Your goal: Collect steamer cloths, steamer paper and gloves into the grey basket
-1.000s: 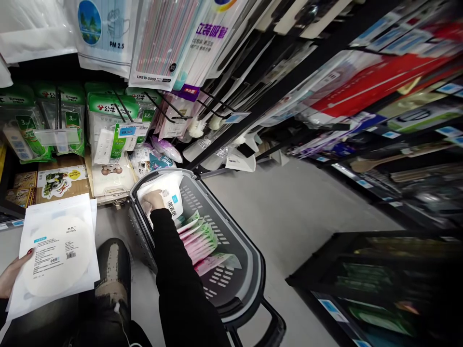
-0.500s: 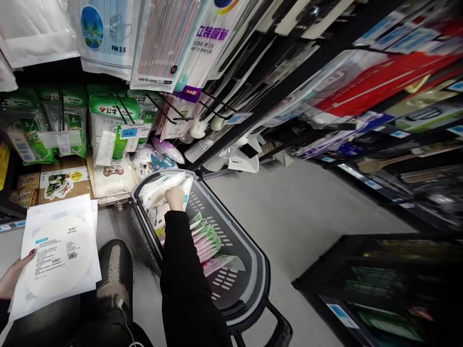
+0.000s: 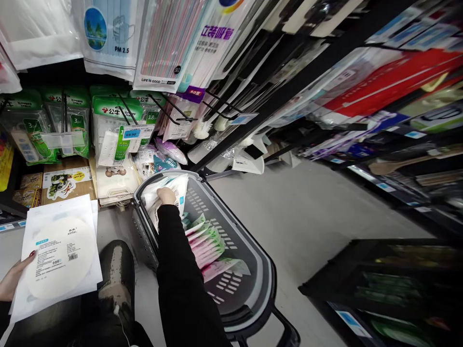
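My left hand (image 3: pixel 12 279) grips the edge of a flat white packet with a round disc inside (image 3: pixel 58 255), held low at the left over my knee. My right hand (image 3: pixel 166 196), in a black sleeve, reaches into the far end of a grey shopping basket (image 3: pixel 253 260) on the floor and closes on a bundle of white packets (image 3: pixel 170 185) standing upright there. Pink and green packets (image 3: pixel 206 241) lie flat in the basket beside my forearm.
Store shelving fills the left and top: green-labelled power strips (image 3: pixel 108 125) on hooks, a mask pack (image 3: pixel 104 33), straw packs (image 3: pixel 173 43), cutting boards (image 3: pixel 115 183) below. A grey floor aisle (image 3: pixel 307 207) runs right, with dark shelves (image 3: pixel 390 284) at the lower right.
My right hand lifted and fanned the white packets in the basket, then gathered them again against the far end. The left hand and its packet stayed put.
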A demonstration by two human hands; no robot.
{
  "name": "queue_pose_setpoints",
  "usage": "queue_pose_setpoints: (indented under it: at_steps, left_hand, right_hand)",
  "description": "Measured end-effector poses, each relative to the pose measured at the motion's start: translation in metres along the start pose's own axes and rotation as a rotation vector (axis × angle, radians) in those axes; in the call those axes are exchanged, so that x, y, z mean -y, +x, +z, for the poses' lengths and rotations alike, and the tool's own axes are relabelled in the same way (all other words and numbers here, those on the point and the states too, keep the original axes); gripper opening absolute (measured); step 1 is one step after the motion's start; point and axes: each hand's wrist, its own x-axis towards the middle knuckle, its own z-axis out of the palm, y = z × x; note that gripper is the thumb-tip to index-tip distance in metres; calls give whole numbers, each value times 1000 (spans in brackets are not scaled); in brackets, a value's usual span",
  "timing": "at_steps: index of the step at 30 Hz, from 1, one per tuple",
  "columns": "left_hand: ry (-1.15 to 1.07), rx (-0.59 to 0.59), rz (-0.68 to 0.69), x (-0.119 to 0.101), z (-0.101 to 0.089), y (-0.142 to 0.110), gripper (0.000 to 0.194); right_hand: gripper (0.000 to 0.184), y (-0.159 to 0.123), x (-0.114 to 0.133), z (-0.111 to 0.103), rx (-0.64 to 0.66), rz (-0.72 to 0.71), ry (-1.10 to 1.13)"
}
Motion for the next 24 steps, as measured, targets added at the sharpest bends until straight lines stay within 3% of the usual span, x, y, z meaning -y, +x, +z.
queue_pose_setpoints:
  at_steps: [3, 7, 11, 14, 18, 24]
  left_hand:
    - [4, 2, 6, 0, 0, 0, 96]
    - [1, -7, 8, -1, -4, 1, 96]
    - [-11, 6, -5, -4, -4, 2, 91]
    - [-18, 26, -32, -7, 0, 1, 89]
    - [4, 6, -35, -7, 5, -2, 93]
    - [-14, 7, -3, -3, -7, 0, 92]
  right_hand:
    - [28, 3, -7, -10, 31, 27, -9]
    - [29, -1, -36, -23, 59, 68, -11]
    - [31, -13, -59, -22, 34, 167, -22]
    - [31, -20, -52, -12, 14, 178, -14]
    - [32, -23, -23, 2, -1, 149, 13]
    - [29, -30, -9, 16, -39, 122, 5]
